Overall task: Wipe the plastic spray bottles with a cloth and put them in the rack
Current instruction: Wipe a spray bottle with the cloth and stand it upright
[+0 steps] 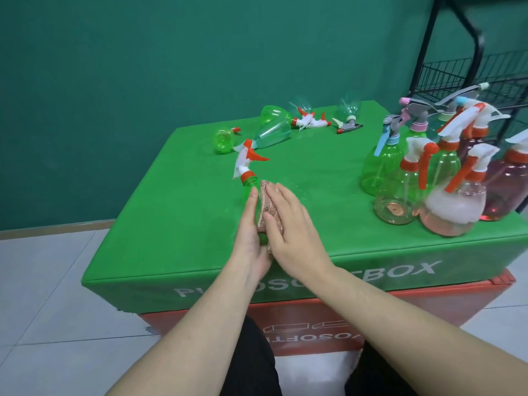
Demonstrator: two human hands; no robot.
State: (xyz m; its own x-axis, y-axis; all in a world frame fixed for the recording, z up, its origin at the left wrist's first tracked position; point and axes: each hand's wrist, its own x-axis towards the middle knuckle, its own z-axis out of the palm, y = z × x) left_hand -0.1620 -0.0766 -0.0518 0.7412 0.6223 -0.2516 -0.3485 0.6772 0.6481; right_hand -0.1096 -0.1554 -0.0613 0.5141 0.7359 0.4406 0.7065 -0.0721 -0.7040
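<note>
Wiping step: near the box's front edge our left hand (251,238) grips a green spray bottle (249,182) while our right hand (288,224) presses the cloth (267,201) flat-fingered; next, we judge, the far-right rack (468,78).

Most of the green spray bottle (248,187) is covered by the cloth (268,208) and both hands; the wire rack (463,78) and the pink bottle (511,178) are cut by the right edge; the box lettering (405,271) is partly hidden by the forearms
</note>
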